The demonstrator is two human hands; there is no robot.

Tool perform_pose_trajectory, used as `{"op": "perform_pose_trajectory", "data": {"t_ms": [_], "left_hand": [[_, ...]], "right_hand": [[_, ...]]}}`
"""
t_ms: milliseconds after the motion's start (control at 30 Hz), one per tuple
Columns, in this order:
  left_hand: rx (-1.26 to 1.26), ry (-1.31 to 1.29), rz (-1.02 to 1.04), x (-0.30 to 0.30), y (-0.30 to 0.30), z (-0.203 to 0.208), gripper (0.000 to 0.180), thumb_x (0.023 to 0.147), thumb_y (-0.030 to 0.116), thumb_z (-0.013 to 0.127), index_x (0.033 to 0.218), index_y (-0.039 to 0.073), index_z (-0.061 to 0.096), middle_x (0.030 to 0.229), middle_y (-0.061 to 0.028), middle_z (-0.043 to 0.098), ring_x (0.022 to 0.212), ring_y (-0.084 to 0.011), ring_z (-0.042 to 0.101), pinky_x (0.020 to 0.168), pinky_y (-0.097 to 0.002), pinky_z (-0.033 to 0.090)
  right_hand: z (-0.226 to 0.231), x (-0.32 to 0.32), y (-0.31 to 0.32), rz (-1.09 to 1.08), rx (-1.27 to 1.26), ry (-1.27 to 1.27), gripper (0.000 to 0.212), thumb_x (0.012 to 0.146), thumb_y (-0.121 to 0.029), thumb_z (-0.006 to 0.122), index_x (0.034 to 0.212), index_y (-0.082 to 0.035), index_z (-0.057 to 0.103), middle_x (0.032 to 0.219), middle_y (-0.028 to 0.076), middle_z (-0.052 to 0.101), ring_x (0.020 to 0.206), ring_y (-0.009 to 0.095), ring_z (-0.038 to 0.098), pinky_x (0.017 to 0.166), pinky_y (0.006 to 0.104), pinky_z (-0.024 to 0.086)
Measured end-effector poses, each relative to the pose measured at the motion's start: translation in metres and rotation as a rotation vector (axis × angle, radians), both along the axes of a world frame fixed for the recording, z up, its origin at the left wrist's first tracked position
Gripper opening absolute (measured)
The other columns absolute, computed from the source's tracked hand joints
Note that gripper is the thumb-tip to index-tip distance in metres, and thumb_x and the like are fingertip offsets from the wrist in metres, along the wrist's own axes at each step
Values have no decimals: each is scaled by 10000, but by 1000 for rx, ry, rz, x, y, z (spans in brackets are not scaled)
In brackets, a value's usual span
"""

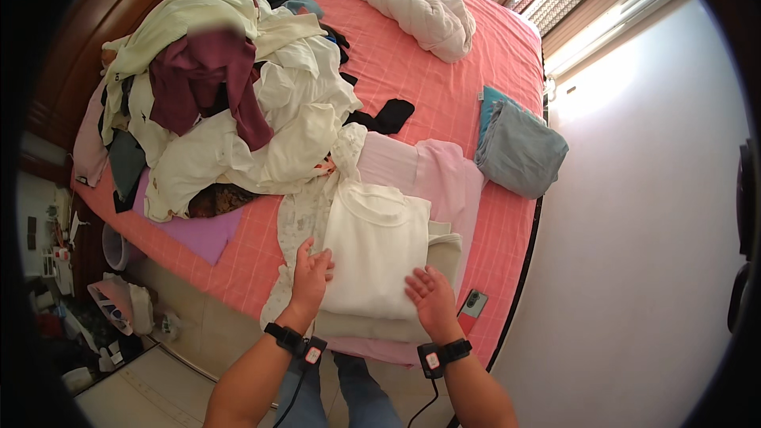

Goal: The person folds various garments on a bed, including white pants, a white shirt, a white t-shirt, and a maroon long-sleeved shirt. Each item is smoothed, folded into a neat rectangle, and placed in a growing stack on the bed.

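Observation:
A white crew-neck top [372,250], folded into a neat rectangle, lies at the near edge of the bed with its collar pointing away from me. Beneath it are a folded beige garment [445,255] and pink cloth [444,178]. My left hand [312,271] hovers by the top's left side, fingers bent but apart, gripping nothing. On the other side my right hand [428,293] rests at or just over the lower right edge, fingers spread and empty. Patterned white cloth [293,230] lies flat left of the folded top.
A big heap of loose clothes [293,87], with a maroon garment [238,71] on it, covers the bed's left. Black socks [392,116] lie behind the folded top. Folded grey-blue cloth [523,150] sits at the right edge. A phone [474,303] lies near my right hand.

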State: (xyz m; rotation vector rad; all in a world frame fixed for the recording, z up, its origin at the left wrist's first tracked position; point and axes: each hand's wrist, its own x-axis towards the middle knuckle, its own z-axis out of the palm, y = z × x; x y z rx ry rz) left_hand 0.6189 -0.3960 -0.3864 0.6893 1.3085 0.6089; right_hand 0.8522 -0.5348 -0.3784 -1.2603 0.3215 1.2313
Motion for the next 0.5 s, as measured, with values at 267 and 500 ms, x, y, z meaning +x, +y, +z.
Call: {"op": "perform_pose_trajectory", "data": {"t_ms": [267,500], "left_hand": [[197,410,-117,-38,-72,-45,521,899,263,829,1266,-14,584,1118,-104,678,977,-203,635,876,-344,537],[-16,275,-282,-20,-38,-37,435,910,181,795,1238,-62,647,1070,-115,749,915,-177,706,823,-324,562]], "right_hand": [[-14,-26,-55,336,-297,-478,574,960,-235,788,1367,105,568,1257,149,697,1124,181,668,955,293,522],[-27,4,0,609,-338,-253,472,870,-195,824,1217,91,679,1106,128,749,962,181,703,836,313,552]]}}
